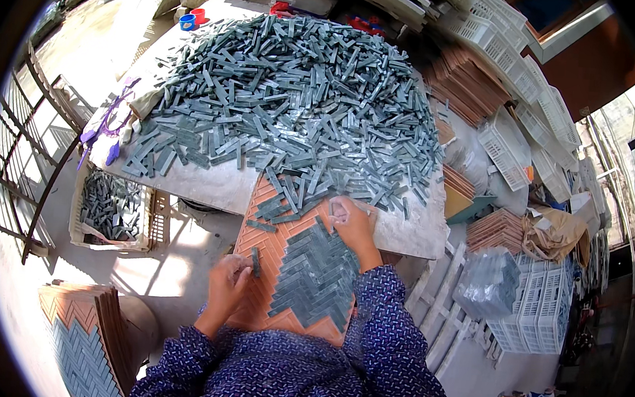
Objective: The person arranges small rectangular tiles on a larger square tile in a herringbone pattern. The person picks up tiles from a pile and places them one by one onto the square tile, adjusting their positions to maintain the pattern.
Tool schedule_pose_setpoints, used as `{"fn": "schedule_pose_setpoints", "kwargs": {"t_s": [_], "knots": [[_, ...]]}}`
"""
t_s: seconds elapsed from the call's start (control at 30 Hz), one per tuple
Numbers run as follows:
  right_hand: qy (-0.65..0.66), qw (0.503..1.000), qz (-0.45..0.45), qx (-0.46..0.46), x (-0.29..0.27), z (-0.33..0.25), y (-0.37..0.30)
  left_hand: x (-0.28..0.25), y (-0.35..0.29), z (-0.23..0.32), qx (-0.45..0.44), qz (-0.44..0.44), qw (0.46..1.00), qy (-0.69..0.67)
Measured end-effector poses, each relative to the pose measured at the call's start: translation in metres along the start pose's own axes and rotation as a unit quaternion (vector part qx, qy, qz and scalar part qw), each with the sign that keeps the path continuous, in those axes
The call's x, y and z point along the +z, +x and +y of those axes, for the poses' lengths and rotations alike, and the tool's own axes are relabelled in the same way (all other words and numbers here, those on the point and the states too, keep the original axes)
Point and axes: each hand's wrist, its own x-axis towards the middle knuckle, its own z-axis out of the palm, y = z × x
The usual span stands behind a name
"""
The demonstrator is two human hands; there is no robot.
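An orange herringbone-grooved board point(252, 295) lies in front of me, its far end resting on the table. Grey-green stone strips fill its right part as a herringbone panel point(313, 274). My left hand point(227, 285) is closed at the board's left edge, with a single stone strip point(255, 261) at its fingertips. At the panel's far right corner, my right hand point(351, 229) has its fingers drawn together; what they hold, if anything, is hidden. Several loose strips point(275, 208) lie on the far end of the board, below a big heap of stone strips point(296, 92).
The heap covers most of a pale table point(236, 188). A crate of strips point(111, 208) stands at lower left, near a stack of boards point(86, 341). White crates point(536, 305) and plastic-wrapped goods point(487, 281) stand at right. Purple-trimmed gloves point(114, 126) hang at the table's left edge.
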Motion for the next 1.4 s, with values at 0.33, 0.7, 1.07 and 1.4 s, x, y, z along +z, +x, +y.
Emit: {"fn": "schedule_pose_setpoints", "kwargs": {"t_s": [0.33,0.7,1.07,1.4], "knots": [[-0.104,0.994,0.009,-0.026,0.001,-0.021,-0.003,-0.006,-0.001,-0.007,-0.005,0.006,1.0,0.005],[-0.183,0.977,0.006,-0.113,0.007,-0.005,0.001,-0.004,0.0,-0.008,-0.017,0.009,1.0,0.003],[-0.112,0.982,0.1,-0.117,0.005,-0.015,-0.018,0.012,0.005,-0.009,0.035,0.0,0.986,0.161],[0.143,0.985,0.099,0.003,0.022,-0.015,-0.153,0.022,0.005,-0.004,-0.012,-0.037,0.962,0.27]]}}
